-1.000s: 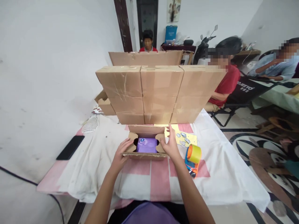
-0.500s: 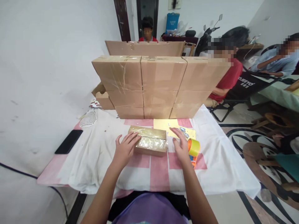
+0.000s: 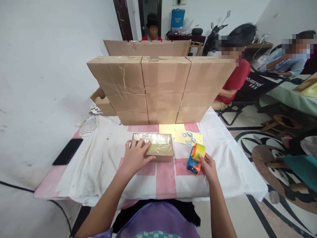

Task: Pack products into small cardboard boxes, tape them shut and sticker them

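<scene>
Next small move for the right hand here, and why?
Probably close the right hand around the tape dispenser and lift it toward the small box. The fingers only touch the dispenser, while the left hand presses the closed box flat on the table.

small box (image 3: 158,147): closed, flat | tape dispenser (image 3: 195,158): right beside it
</scene>
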